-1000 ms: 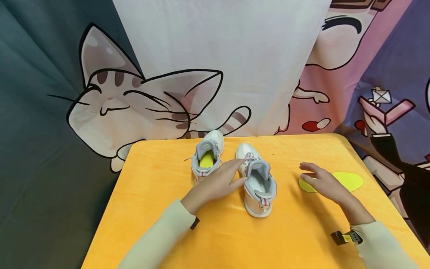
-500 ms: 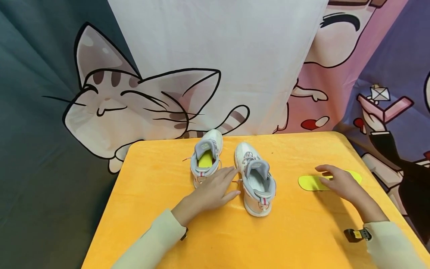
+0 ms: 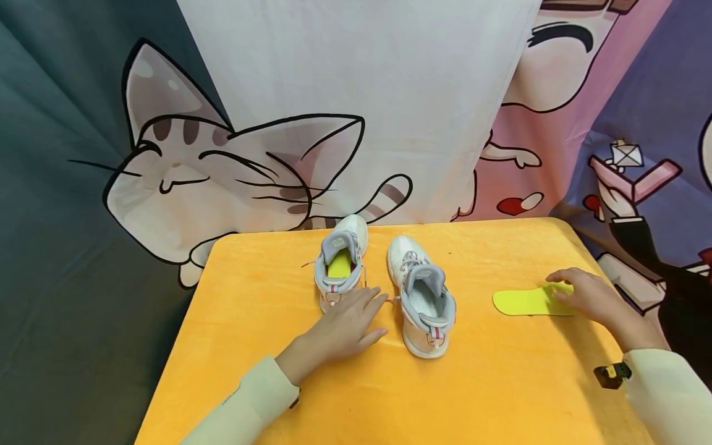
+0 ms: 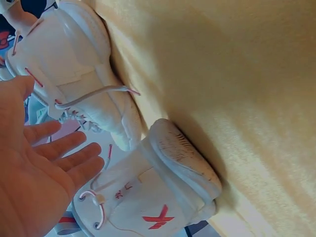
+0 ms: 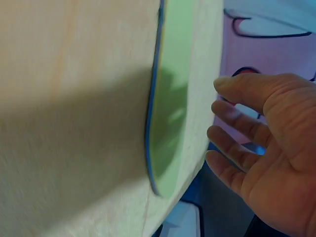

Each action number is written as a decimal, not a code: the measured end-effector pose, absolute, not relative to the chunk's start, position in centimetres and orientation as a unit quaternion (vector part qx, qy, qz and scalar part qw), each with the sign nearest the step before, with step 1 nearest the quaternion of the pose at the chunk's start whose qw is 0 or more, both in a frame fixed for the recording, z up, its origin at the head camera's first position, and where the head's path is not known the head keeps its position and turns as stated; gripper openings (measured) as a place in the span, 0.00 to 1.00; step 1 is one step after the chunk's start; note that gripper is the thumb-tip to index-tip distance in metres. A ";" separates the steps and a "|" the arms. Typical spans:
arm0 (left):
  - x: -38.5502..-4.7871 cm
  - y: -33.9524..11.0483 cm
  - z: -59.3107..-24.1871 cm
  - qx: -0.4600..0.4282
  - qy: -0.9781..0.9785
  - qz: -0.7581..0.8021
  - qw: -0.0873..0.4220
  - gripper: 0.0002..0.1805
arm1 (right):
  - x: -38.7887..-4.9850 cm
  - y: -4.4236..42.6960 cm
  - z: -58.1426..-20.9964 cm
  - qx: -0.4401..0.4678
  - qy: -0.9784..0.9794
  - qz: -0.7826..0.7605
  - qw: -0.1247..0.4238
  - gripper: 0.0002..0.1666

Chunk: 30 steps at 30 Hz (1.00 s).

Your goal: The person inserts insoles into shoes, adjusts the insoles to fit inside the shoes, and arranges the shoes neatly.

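Two white sneakers stand on the table. The left sneaker [image 3: 340, 262] has a yellow-green insole [image 3: 339, 264] inside; the right sneaker [image 3: 424, 296] shows a pale grey interior. My left hand [image 3: 342, 324], fingers extended, hovers just behind the left sneaker's heel, holding nothing. In the left wrist view that palm [image 4: 37, 168] is beside both shoes. A loose yellow-green insole [image 3: 525, 302] lies flat at the right. Above its far right end is my right hand [image 3: 597, 300], fingers loosely bent. The right wrist view shows a gap between those fingers [image 5: 232, 138] and the insole [image 5: 170, 123].
The table [image 3: 361, 395] has a yellow cover, and its back edge meets a printed cartoon curtain [image 3: 389, 93]. Loose shoelaces [image 4: 94, 94] stick out from the sneakers.
My right hand has moved right along the loose insole, uncovering its left end. My left hand has drawn back and left, away from the right sneaker. Both sneakers stay in place.
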State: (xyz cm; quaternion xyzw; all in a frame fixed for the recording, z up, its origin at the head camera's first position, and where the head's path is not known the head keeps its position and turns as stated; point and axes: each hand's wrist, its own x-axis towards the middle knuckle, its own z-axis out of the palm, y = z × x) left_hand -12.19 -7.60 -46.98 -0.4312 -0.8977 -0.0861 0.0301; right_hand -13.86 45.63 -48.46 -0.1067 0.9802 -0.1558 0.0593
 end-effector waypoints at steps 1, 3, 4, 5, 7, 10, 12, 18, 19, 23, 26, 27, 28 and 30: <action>-12.2 -7.7 -47.1 -0.433 -0.897 -0.086 0.032 0.34 | -14.1 45.9 -48.6 -0.118 0.980 -0.150 0.057 0.22; -12.1 -7.8 -47.3 -0.436 -0.895 -0.085 0.038 0.34 | -14.5 46.2 -49.0 -0.142 0.978 -0.144 0.054 0.23; -12.1 -7.8 -47.4 -0.438 -0.894 -0.085 0.040 0.34 | -14.7 46.3 -49.2 -0.154 0.976 -0.142 0.053 0.23; -12.1 -7.9 -47.5 -0.440 -0.893 -0.086 0.043 0.33 | -15.0 46.4 -49.4 -0.166 0.975 -0.140 0.051 0.24; -12.1 -8.0 -47.6 -0.442 -0.892 -0.086 0.046 0.33 | -15.4 46.5 -49.7 -0.186 0.972 -0.132 0.050 0.24; -12.0 -8.1 -47.7 -0.442 -0.891 -0.090 0.044 0.33 | -15.8 46.6 -50.0 -0.201 0.970 -0.121 0.066 0.25; -12.0 -8.1 -47.8 -0.440 -0.892 -0.092 0.043 0.33 | -16.1 46.6 -50.1 -0.206 0.969 -0.116 0.078 0.24; -12.0 -8.2 -47.9 -0.438 -0.894 -0.085 0.052 0.32 | -17.2 46.6 -49.9 -0.209 0.966 -0.113 0.107 0.21; -12.0 -8.2 -47.9 -0.437 -0.894 -0.084 0.054 0.32 | -17.3 46.5 -49.9 -0.206 0.966 -0.112 0.111 0.21; -12.0 -8.2 -47.8 -0.438 -0.893 -0.085 0.055 0.32 | -17.8 46.2 -49.6 -0.215 0.961 -0.123 0.127 0.17; -12.0 -8.2 -47.7 -0.437 -0.893 -0.090 0.051 0.31 | -18.0 46.1 -49.4 -0.230 0.955 -0.133 0.135 0.15; -12.0 -8.2 -47.6 -0.436 -0.894 -0.092 0.050 0.31 | -18.1 46.1 -49.4 -0.232 0.953 -0.137 0.139 0.15; -12.0 -8.2 -47.5 -0.434 -0.895 -0.093 0.049 0.31 | -18.1 46.1 -49.4 -0.234 0.951 -0.139 0.144 0.14; -12.0 -8.2 -47.5 -0.430 -0.896 -0.096 0.048 0.31 | -18.2 46.0 -49.4 -0.234 0.950 -0.140 0.152 0.14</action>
